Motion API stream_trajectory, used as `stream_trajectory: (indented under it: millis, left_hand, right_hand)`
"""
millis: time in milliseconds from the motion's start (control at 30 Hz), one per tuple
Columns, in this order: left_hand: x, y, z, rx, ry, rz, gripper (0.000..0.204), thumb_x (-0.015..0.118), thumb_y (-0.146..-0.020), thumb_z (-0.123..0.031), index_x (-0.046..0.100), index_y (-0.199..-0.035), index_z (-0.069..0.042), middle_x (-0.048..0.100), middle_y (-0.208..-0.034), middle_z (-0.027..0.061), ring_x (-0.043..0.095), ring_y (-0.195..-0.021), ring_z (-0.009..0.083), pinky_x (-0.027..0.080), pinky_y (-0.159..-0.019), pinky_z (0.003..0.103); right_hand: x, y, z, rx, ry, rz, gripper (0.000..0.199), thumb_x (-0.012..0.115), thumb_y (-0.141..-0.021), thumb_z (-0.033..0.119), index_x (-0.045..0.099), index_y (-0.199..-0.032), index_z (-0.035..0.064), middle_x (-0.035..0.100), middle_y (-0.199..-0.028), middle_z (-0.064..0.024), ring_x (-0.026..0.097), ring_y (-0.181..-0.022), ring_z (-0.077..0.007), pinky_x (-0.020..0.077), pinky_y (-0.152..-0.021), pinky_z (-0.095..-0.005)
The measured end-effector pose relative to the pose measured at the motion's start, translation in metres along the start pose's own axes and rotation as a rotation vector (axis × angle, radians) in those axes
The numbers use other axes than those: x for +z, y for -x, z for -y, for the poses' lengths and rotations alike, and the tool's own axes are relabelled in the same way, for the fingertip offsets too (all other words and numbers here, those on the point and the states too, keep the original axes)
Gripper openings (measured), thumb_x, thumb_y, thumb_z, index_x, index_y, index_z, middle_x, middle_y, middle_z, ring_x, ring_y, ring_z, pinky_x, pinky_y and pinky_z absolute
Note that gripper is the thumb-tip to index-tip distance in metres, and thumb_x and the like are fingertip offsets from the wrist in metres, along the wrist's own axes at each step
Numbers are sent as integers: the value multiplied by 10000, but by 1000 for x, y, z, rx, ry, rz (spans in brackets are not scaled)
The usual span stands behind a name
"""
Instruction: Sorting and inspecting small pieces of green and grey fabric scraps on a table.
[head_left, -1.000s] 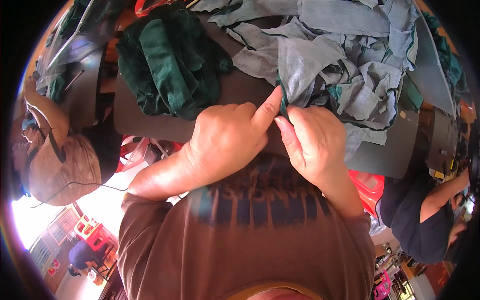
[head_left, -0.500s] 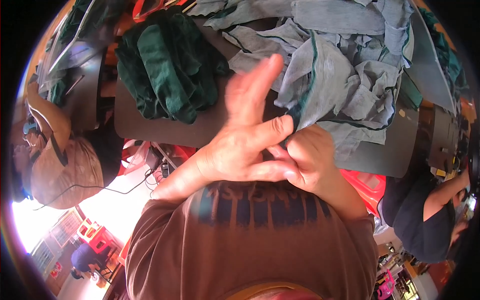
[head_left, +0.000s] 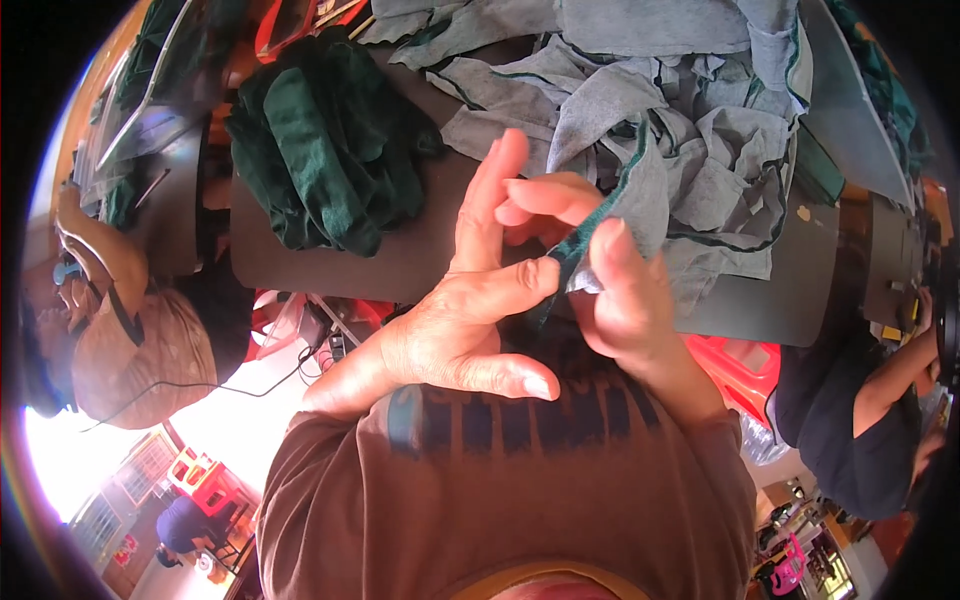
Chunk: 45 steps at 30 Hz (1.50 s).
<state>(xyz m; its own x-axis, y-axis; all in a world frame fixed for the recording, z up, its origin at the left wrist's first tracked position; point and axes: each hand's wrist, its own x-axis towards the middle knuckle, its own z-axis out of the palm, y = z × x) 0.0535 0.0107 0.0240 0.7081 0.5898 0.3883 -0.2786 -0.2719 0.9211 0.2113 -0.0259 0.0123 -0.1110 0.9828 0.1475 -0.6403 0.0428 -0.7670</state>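
A grey cloth piece (head_left: 648,195) with a dark green edging hangs between my two hands, its lower end narrowing to a point. My left hand (head_left: 455,310) has its thumb and fingers spread, and its forefinger tip lies against the green edging. My right hand (head_left: 635,300) has the cloth's narrow end between its raised thumb and its fingers. Fingers that reach left behind the cloth seem to be the right hand's; the cloth partly hides them. Beyond, a loose heap of similar grey pieces (head_left: 735,160) covers the table's right side.
A bundle of dark green cloth (head_left: 330,150) lies on the dark table (head_left: 300,268) at left. Red plastic stools (head_left: 735,365) stand under and beside it. One person (head_left: 140,340) sits at left, another (head_left: 845,420) at right. A black cable (head_left: 250,385) runs at lower left.
My right hand has opened from a closed fist, its thumb now raised. My left thumb has moved away from the right hand, and the cloth's green edge now shows between the hands.
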Motion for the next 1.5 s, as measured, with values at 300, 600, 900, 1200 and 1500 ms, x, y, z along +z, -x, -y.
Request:
stream_trajectory:
  millis: [300,600,900,1200,1500]
  left_hand:
    - [-4,14,-3,-269,293,-27,636,637,-795,-384,451,-1306,-55,10,-1483,198,-20,-1374,296,27,-1086,436]
    - [-5,5,10,-195,348,-96,563,600,-780,-388,549,-1191,-6,-66,-1474,235,-86,-1376,293,36,-1085,464]
    - [0,13,20,-39,376,-67,539,645,-803,-189,470,-1312,-185,-21,-1474,247,-125,-1371,336,62,-1078,488]
    - [2,19,0,-565,702,-91,877,664,-731,-421,262,-1401,-24,265,-1440,106,226,-1342,217,125,-1092,359]
    - [3,11,6,-350,526,34,615,617,-820,-292,385,-1353,-92,159,-1471,98,-85,-1357,283,10,-1077,454]
  right_hand:
    - [9,-11,-16,-133,442,135,457,482,-911,373,554,-1125,-24,482,-1219,-110,333,-1239,-242,247,-1040,-403]
    - [6,2,-1,60,165,-108,799,544,-822,541,355,-1313,-61,475,-1257,-144,443,-1172,-225,355,-987,-372]
    - [12,-1,5,128,163,-227,547,429,-923,437,504,-1187,-35,591,-1036,-157,562,-992,-233,446,-877,-363]
    - [10,1,-16,148,-242,-152,536,353,-933,490,547,-1164,47,604,-1007,-122,539,-1035,-265,402,-932,-411]
    - [19,-2,-4,144,-27,-102,436,565,-870,395,577,-1053,-1,579,-1017,-130,583,-965,-268,454,-835,-404]
